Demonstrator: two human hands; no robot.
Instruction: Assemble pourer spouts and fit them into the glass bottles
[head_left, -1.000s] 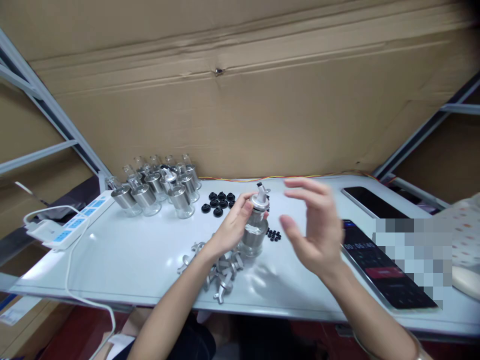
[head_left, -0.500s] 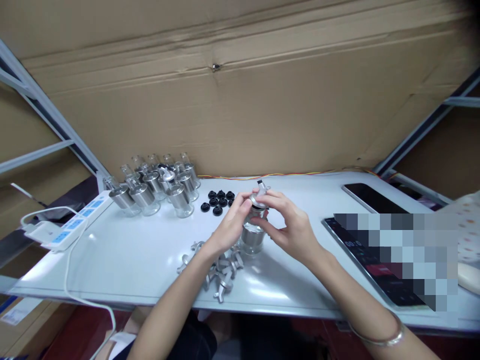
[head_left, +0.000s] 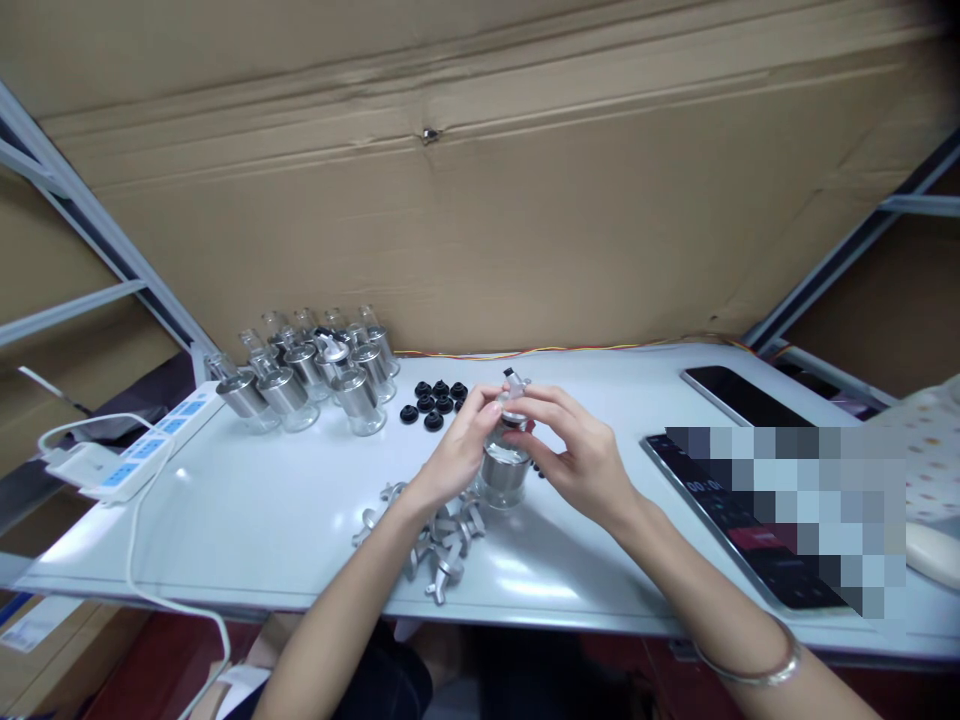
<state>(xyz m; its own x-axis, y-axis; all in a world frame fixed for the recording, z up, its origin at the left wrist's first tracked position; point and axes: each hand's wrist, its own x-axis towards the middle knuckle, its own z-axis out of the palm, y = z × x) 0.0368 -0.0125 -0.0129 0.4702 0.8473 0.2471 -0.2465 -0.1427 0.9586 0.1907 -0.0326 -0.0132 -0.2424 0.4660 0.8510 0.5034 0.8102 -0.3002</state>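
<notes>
A small glass bottle (head_left: 502,477) with a metal band stands on the white table (head_left: 262,510). My left hand (head_left: 452,458) grips its side and neck. My right hand (head_left: 574,450) is closed around its silver spout cap (head_left: 513,392) from the right. Both hands partly hide the bottle's upper half. A pile of loose silver spout caps (head_left: 439,540) lies just below my left wrist. Black rubber stoppers (head_left: 433,402) sit in a cluster behind the bottle.
Several capped glass bottles (head_left: 311,372) stand at the back left. A white power strip (head_left: 146,446) with its cable lies at the left edge. Two dark phones or tablets (head_left: 739,395) lie on the right, one partly blurred. Cardboard (head_left: 480,200) walls the back.
My right hand came in from the open air on the right and closed on the bottle's cap. The left hand kept its hold on the bottle.
</notes>
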